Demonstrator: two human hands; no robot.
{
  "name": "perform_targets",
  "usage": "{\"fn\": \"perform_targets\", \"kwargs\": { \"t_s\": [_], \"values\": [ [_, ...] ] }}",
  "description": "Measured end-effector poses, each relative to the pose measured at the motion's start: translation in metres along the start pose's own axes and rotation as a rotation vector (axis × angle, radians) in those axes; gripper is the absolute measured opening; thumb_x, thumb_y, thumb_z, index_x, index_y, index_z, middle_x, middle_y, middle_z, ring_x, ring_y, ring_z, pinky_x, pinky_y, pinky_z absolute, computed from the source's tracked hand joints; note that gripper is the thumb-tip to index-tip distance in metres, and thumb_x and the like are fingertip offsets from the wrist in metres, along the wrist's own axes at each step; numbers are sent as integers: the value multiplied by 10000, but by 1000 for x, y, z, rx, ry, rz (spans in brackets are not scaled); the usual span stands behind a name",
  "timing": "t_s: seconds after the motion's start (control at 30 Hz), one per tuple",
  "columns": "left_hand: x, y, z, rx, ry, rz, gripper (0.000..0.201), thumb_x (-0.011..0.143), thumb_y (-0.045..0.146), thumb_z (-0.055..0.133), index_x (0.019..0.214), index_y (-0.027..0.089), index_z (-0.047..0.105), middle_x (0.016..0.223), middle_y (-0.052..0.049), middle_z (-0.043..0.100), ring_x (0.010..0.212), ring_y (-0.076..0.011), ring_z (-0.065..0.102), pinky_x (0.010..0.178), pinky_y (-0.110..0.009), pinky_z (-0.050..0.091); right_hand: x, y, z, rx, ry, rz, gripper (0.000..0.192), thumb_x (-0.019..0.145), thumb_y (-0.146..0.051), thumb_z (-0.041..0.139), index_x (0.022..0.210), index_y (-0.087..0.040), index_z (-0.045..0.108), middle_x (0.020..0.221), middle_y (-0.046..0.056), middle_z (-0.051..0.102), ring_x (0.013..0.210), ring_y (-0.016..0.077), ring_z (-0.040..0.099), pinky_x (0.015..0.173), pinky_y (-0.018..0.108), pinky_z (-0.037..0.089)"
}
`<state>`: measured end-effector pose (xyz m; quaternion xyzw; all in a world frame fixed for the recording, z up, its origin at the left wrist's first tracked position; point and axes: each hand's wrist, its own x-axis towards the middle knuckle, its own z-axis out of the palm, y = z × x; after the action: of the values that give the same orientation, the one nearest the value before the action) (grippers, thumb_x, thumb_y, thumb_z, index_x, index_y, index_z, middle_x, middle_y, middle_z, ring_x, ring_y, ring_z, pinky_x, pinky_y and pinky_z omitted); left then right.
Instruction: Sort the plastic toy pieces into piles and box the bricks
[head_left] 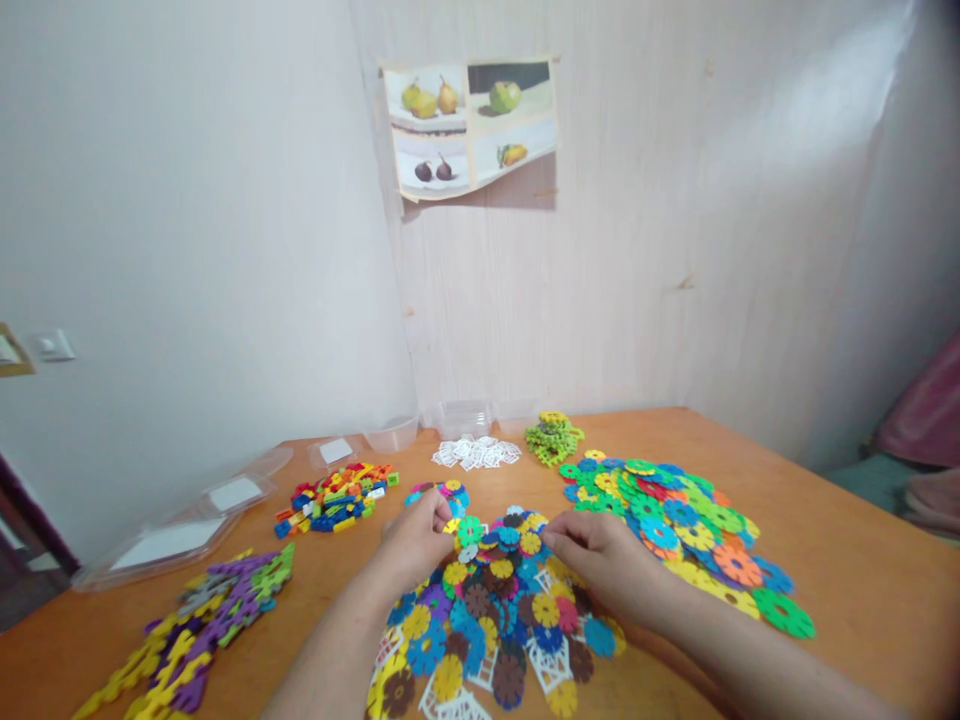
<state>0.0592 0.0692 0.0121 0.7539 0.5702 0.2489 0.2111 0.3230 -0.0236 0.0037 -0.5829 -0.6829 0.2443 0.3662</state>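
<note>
A mixed pile of flower-shaped plastic discs (476, 600) in yellow, blue, brown and other colours lies in front of me. White lattice pieces (549, 662) are scattered among the discs. My left hand (427, 537) is at the pile's far left edge, its fingers curled into a closed grip. A yellow disc and a green disc (470, 530) show right beside its fingertips; whether one is pinched I cannot tell. Opposite, my right hand (592, 542) reaches the pile's right side with thumb and fingers pressed together. Whatever it may hold is hidden. Behind my left hand sits a small group of discs (454, 487).
Larger discs (686, 530) form a heap at right. Further back are green pieces (553, 440), white lattice pieces (477, 453) and clear containers (465, 416). Colourful blocks (337, 497), purple and yellow interlocking strips (199, 625) and clear lids (161, 545) occupy the left.
</note>
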Motion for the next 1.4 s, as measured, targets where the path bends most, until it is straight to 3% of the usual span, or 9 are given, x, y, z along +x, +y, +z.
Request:
{"fn": "perform_targets", "kwargs": {
  "t_s": [0.17,0.27,0.43,0.63,0.8,0.87,0.97,1.17,1.4],
  "values": [
    [-3,11,-11,-223,88,105,154,697,150,537,837,212,543,790,17,592,763,-157,564,681,-245,414,-3,-6,3,39,-8,9,304,922,-370,479,736,-181,627,580,-42,486,552,113,475,505,222,316],
    [-11,30,-15,-322,104,146,116,713,186,553,827,207,553,790,14,582,760,-156,554,695,-251,428,-4,-13,7,78,20,5,243,902,-328,508,855,-189,703,648,-22,595,605,133,551,547,230,385],
    [-28,58,-3,-439,-70,208,91,790,256,575,860,205,548,763,23,539,714,-134,516,656,-234,419,-4,-27,11,109,88,-48,275,860,-290,586,1080,-204,728,880,28,716,780,167,624,691,258,458],
    [-40,70,13,-492,-198,259,139,836,322,596,889,197,569,784,11,562,735,-128,526,668,-226,429,-3,-29,9,131,23,-12,213,884,-296,533,760,-179,660,633,-25,578,590,113,508,536,213,357],
    [-29,59,0,-479,-6,132,229,826,408,583,922,201,585,836,-11,640,801,-164,603,740,-271,473,6,-12,-29,-67,195,-21,331,919,-401,468,661,-199,514,607,-30,501,606,126,470,544,227,322],
    [-20,48,-8,-447,113,85,222,817,393,571,917,196,589,867,-20,665,833,-176,627,771,-283,478,11,0,-52,-153,311,38,372,911,-446,456,626,-207,461,577,-33,463,585,127,450,533,234,303],
    [-8,26,-14,-345,177,43,170,808,345,546,865,191,591,830,-21,666,806,-185,633,739,-287,474,19,23,-81,-247,392,165,371,879,-483,474,624,-214,470,537,-35,446,544,129,443,500,241,270],
    [0,2,-3,-183,-6,129,170,814,288,529,891,190,646,871,-38,684,839,-203,635,764,-302,478,30,64,-109,-334,268,376,273,814,-406,548,629,-214,490,516,-10,536,512,139,508,498,251,269],
    [-5,8,-2,59,-69,221,240,789,261,598,994,227,718,1064,-93,664,1055,-260,585,915,-358,452,30,66,-115,-457,283,410,178,800,-376,590,785,-200,615,670,49,681,611,170,592,549,261,297]
  ]
}}
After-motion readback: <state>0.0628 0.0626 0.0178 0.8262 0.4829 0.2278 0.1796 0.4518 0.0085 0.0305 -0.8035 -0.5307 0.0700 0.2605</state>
